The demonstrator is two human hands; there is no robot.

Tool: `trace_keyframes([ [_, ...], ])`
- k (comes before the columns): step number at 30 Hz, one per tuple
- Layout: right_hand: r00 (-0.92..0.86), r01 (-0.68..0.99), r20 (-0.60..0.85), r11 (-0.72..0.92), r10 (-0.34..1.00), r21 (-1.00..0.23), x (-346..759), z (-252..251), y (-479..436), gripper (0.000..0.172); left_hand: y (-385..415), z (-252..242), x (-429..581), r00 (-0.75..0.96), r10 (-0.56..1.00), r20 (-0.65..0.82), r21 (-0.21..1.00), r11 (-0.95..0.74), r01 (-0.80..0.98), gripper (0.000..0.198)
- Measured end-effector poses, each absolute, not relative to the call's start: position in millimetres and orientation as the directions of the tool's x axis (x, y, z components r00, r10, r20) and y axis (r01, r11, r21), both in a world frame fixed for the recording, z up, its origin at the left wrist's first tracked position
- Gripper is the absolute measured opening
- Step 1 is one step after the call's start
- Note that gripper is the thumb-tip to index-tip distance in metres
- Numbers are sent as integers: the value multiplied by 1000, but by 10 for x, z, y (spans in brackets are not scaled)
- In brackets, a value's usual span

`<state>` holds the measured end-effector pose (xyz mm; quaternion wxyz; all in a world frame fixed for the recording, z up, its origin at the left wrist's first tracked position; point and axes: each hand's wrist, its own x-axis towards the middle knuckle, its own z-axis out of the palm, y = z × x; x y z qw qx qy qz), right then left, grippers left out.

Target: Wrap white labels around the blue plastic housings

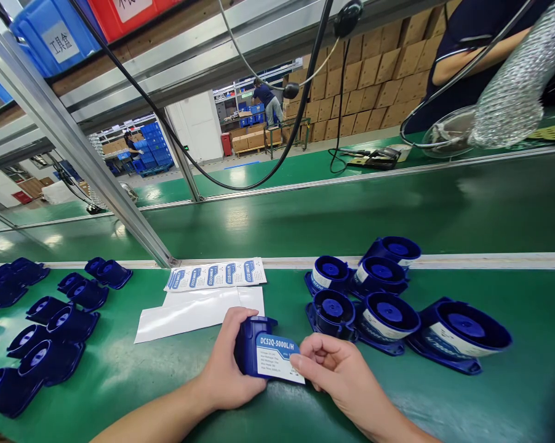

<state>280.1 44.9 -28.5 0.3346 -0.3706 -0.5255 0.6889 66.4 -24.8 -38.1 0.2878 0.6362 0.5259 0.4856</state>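
Observation:
My left hand (229, 363) grips a dark blue plastic pump housing (246, 346) just above the green bench. A white and blue label (277, 360), printed DC52Q-5000L/H, lies against the housing's side at its left end. The label's right end sticks out past the housing, pinched between the thumb and fingers of my right hand (330, 369). Behind my hands lie a sheet of similar labels (217, 275) and white backing paper (189, 315). To the right stand several labelled blue housings (386, 317). More blue housings (51, 360), with no labels visible, stand in rows on the left.
A metal post (120, 203) rises from the bench behind the label sheets. Beyond a pale ledge runs a green belt surface (305, 215). A black cable (240, 186) hangs overhead. Across it, a person's arm (480, 61) shows beside a silver duct (520, 86).

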Motion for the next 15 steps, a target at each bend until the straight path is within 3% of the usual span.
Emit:
trace_keyframes([
  [15,-519,-95,-153,-234,841,-968,2808,-291,455,51,-249,-378,670,-25,948,317,881,-285,378,92],
])
